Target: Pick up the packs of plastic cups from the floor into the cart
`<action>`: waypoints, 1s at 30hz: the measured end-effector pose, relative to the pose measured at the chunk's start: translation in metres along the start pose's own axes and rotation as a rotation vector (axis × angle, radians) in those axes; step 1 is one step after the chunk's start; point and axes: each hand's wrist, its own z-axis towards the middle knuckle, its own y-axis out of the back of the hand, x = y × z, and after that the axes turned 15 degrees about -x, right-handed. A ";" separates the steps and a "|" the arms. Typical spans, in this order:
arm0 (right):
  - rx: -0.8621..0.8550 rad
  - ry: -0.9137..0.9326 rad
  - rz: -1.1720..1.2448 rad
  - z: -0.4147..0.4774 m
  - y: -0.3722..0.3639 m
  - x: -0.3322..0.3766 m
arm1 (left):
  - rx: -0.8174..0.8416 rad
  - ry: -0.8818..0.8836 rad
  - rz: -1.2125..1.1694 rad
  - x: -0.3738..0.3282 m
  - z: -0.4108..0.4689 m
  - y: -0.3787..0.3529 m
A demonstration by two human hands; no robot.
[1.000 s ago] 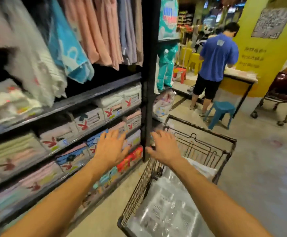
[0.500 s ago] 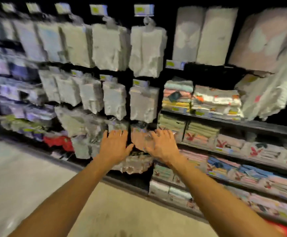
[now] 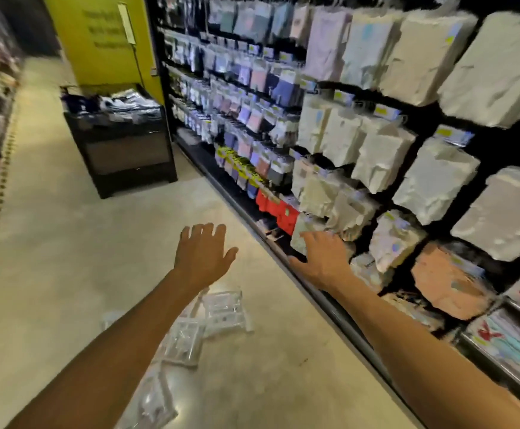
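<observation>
Your left hand [image 3: 201,258] hovers with fingers spread and palm down, holding nothing, above the packs of plastic cups [image 3: 224,308]. Your right hand [image 3: 323,263] is likewise spread and empty, stretched out before the lowest hanging goods of the shelving unit [image 3: 407,144]; whether it touches them cannot be told. The clear packs lie scattered on the floor [image 3: 67,258], one flat pack just below your left wrist, another beside it under your forearm, and a third nearer you at the lower edge of the view. Your left forearm crosses over part of the group and hides it. To your right, the dark shelving unit carries rows of hanging packets, pale and bulky near you, smaller and multicoloured further down the aisle; small yellow price tags sit on the rails, too blurred to read. Ahead stands a black display bin [image 3: 122,140] filled with folded goods. Behind it rises a yellow pillar [image 3: 98,38] bearing dark lettering, illegible here. The floor is pale, smooth and slightly glossy.
</observation>
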 end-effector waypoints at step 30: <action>0.279 0.554 0.123 0.408 -0.316 0.212 | 0.155 0.577 0.057 0.244 0.208 -0.265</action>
